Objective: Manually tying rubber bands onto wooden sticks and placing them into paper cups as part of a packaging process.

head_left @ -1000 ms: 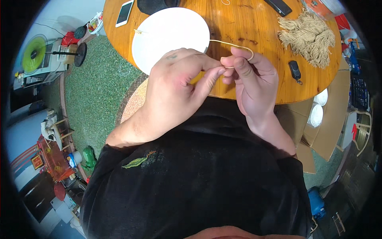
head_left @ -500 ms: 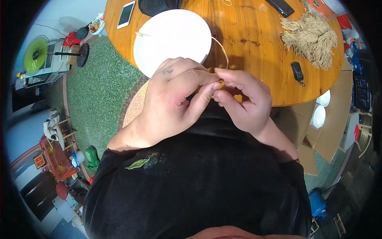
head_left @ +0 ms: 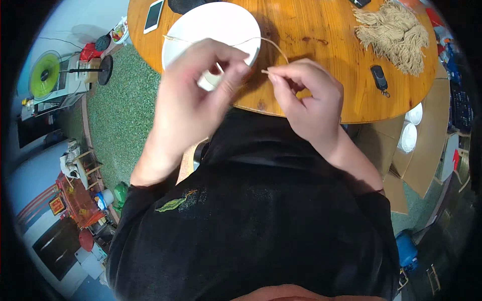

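Between thumb and forefinger, my right hand [head_left: 314, 95] pinches the short free end of a thin tan cord [head_left: 278, 49]. This cord loops up behind the fingers and crosses a white round plate-like disc [head_left: 216, 22], with another end at the disc's far left rim. My left hand [head_left: 193, 85] hovers over the near left part of the disc, smeared by motion. Its thumb and forefinger curl close to each other; whether anything is between them I cannot make out. A gap separates the two hands.
On the wooden table [head_left: 301, 25] lie a white phone [head_left: 153, 16], a black mesh item [head_left: 186, 4], a bundle of tan yarn [head_left: 394, 35] and a black key fob [head_left: 379, 79]. Cardboard [head_left: 427, 135] stands to the right. A fan [head_left: 45, 72] is at the left.
My hands were together, fingers meeting at a small yellowish piece. Now they are apart: the left has moved up and left, the right shows the cord's end. The view has shifted slightly.
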Available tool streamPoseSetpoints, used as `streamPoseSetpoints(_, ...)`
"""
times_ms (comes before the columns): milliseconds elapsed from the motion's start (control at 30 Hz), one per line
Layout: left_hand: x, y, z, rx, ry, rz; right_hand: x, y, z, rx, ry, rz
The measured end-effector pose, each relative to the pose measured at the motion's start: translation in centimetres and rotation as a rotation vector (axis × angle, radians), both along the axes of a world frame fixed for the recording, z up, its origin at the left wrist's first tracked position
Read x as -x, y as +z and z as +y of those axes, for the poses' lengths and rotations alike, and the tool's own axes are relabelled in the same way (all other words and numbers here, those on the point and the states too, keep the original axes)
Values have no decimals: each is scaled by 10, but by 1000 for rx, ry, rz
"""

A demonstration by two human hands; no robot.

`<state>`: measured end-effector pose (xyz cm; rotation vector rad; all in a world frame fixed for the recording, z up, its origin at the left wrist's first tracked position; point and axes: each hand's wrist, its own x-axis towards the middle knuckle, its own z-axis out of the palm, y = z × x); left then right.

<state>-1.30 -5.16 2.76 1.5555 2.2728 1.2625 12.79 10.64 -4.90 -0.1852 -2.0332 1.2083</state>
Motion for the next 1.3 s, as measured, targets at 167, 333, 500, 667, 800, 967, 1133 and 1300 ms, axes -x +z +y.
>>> streamPoseSetpoints(167, 24, -4, 8, 175, -9, -22, 12, -15, -4, 65, -59, 34)
streamPoseSetpoints(333, 29, -5, 13, 372, -32, -163, 15, -17, -4, 69, -49, -1)
streamPoseSetpoints(500, 30, -8, 14, 393, -49, -254, 16, -21, -5, 54, -42, 35)
streamPoseSetpoints(667, 32, -10, 15, 429, -59, -216, 18, -25, -5, 60, -41, 54)
streamPoseSetpoints(800, 31, -8, 16, 447, -64, -193, 20, -28, -5, 77, -30, 59)
streamPoseSetpoints(967, 32, -9, 18, 448, -75, -279, 22, -26, -7, 55, -41, 57)
streamPoseSetpoints(1133, 31, -9, 19, 452, -86, -267, 22, -25, -8, -10, -66, 39)
streamPoseSetpoints(1300, 33, -9, 19, 464, -104, -172, 22, -20, -11, -11, -107, 52)
